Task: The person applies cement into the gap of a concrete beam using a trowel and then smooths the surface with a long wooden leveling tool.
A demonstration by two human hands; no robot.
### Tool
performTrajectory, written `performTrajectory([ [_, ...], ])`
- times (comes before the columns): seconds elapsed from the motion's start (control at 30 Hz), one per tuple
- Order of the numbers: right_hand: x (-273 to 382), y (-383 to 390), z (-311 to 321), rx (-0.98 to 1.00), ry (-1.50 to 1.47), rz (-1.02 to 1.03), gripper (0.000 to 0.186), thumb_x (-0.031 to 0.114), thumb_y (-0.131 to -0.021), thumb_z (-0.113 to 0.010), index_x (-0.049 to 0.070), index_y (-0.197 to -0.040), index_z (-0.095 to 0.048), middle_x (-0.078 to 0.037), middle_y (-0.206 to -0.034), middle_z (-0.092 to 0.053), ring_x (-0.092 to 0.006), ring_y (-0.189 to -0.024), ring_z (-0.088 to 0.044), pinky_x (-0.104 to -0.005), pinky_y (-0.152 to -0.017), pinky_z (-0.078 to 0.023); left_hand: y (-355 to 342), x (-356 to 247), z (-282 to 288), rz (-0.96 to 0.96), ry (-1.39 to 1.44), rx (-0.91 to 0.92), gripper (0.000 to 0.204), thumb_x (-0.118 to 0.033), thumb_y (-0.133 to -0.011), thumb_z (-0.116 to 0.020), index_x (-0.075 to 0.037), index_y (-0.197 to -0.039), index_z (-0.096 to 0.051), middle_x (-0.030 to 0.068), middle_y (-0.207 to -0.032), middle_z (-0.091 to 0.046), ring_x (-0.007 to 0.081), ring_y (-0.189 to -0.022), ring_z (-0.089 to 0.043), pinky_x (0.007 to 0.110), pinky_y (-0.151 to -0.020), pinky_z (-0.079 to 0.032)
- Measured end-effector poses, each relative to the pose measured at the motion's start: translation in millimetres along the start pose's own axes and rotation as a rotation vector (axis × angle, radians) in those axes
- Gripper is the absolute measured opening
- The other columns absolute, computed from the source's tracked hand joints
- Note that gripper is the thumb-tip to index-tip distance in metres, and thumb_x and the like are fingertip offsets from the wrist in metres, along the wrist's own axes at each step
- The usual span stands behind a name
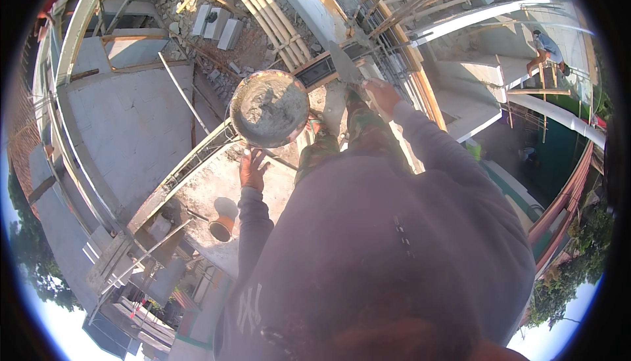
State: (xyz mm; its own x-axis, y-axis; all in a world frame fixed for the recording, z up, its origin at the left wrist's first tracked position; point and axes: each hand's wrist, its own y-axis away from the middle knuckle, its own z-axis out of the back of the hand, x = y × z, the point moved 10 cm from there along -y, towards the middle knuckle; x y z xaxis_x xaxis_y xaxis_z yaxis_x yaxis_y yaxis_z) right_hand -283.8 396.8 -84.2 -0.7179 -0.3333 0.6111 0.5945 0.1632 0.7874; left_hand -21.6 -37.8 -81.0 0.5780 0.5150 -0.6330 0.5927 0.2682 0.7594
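My left hand [253, 167] is spread under the near rim of a round metal pan [269, 108] filled with wet grey mortar, holding it up in front of me. My right hand [381, 93] grips the handle of a trowel [344, 62], whose grey pointed blade angles up and left above a steel reinforcement cage [388, 52]. Below the hands are my camouflage trouser legs and dark long sleeves.
I stand high on a concrete ledge [197, 197] above grey slab roofs [131, 124]. Bamboo scaffold poles [263, 6], concrete blocks [217, 22] and rubble lie beyond. An orange-brown bucket [221, 227] sits on the ledge. Another person [544, 49] stands at the far right.
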Motion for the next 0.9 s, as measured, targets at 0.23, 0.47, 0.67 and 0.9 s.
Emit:
performTrajectory([
  [0.23,-41.0,-71.1,3.7,-0.136,-0.446,-0.204,0.036,0.041,-0.097,-0.064,0.005,-0.102,-0.064,-0.007,-0.078,-0.061,-0.0203,-0.059,-0.060,-0.0389,-0.050,-0.051,24.9,27.0,40.1,0.174,-0.214,-0.084,0.098,-0.066,-0.095,-0.061,-0.010,-0.164,-0.021,0.0191,-0.159,-0.041,0.0383,-0.141,-0.047,0.057,-0.110,-0.040],
  [0.47,-51.1,-31.9,-10.5,-0.155,-0.669,-0.213,0.033,0.038,-0.098,-0.064,0.005,-0.104,-0.061,-0.008,-0.081,-0.061,-0.0213,-0.063,-0.061,-0.0412,-0.052,-0.053,37.3,25.6,67.3,0.298,-0.264,-0.228,0.110,-0.071,-0.088,-0.065,-0.010,-0.166,-0.018,0.0218,-0.164,-0.033,0.0405,-0.146,-0.041,0.058,-0.113,-0.037],
  [0.67,-18.5,-74.2,-23.8,-0.160,-0.971,-0.249,0.035,0.040,-0.100,-0.063,0.005,-0.105,-0.057,-0.009,-0.085,-0.061,-0.0211,-0.062,-0.059,-0.0411,-0.053,-0.052,23.8,8.8,28.4,0.247,-0.069,-0.114,0.104,-0.073,-0.091,-0.059,-0.015,-0.167,-0.017,0.0173,-0.166,-0.030,0.0384,-0.149,-0.035,0.062,-0.115,-0.035],
  [0.9,-14.2,-45.7,-2.6,-0.193,-0.569,-0.174,0.038,0.041,-0.100,-0.060,0.003,-0.096,-0.061,-0.009,-0.078,-0.063,-0.0244,-0.064,-0.064,-0.0427,-0.057,-0.054,7.0,-17.0,-26.4,0.125,0.119,0.057,0.111,-0.080,-0.086,-0.058,-0.017,-0.167,-0.015,0.0149,-0.167,-0.027,0.0375,-0.155,-0.024,0.065,-0.121,-0.025],
])
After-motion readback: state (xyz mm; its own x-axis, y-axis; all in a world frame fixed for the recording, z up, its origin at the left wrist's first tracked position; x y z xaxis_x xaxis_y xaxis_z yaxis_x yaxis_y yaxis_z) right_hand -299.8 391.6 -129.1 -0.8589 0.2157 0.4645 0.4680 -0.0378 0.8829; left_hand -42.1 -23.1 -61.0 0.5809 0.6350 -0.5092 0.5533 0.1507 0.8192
